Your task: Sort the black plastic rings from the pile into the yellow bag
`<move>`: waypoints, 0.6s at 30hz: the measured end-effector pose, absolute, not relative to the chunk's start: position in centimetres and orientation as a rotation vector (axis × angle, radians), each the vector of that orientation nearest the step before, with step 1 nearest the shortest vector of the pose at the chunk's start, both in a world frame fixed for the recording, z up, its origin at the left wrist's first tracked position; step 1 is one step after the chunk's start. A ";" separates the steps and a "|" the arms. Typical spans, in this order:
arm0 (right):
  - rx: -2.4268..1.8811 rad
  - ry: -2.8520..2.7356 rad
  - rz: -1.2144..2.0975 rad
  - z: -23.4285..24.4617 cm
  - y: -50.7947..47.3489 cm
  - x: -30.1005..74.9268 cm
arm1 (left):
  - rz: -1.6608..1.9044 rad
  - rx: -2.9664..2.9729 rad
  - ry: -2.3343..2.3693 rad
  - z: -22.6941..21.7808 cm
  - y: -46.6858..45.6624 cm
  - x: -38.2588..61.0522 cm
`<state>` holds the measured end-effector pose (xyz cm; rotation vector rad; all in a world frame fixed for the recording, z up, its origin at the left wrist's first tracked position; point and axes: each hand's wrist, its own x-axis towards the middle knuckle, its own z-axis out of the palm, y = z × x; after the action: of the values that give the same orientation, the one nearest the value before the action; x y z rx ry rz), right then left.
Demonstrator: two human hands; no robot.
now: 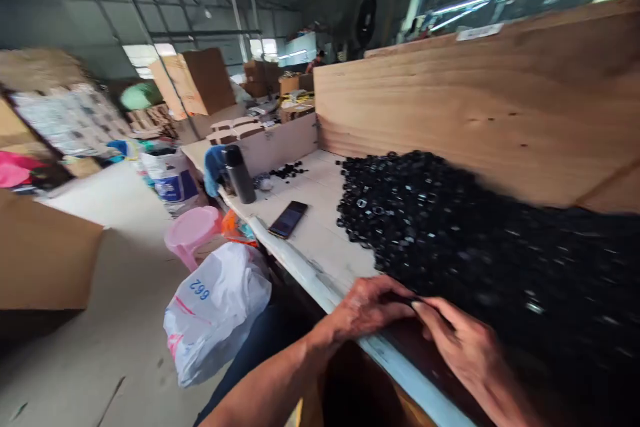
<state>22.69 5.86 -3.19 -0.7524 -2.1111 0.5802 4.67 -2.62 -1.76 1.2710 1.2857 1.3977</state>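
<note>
At the table's near edge my left hand (373,307) and my right hand (463,337) meet, thumbs and fingers closed in a pinch. Between the fingertips is a small black piece (414,299), mostly covered by the fingers; its exact kind is too blurred to tell. Right behind the hands spreads a large heap of small shiny black parts (415,207), some of them ring-shaped. The heap runs along the wooden board and off to the right, where it turns blurry and dark.
A phone (289,219) and a dark flask (239,173) stand or lie on the table (325,180). A wooden board (465,100) walls its back. Left of the edge are a white plastic bag (217,310), a pink stool (193,230) and a cardboard box (45,253).
</note>
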 end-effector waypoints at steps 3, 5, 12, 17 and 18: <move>-0.806 -2.105 0.714 -1.8 5.4 22.9 | 1.382 1.273 1.354 -1.6 -2.0 4.3; -0.773 -2.108 0.769 -0.9 5.5 22.8 | 1.368 1.264 1.317 -1.8 -1.3 3.9; -0.864 -2.080 0.856 -0.8 5.3 22.5 | 1.397 1.470 1.290 -1.8 -1.3 3.8; -0.873 -2.043 0.771 -1.7 5.5 22.0 | 1.318 1.551 1.291 -1.7 -1.1 3.7; -0.884 -2.017 0.800 -1.5 5.5 22.1 | 1.314 1.539 1.289 -1.7 -1.0 3.7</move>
<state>22.13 5.47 -1.50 -0.8842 -2.0166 0.8001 3.74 -1.04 -1.74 1.5386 1.2888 1.3141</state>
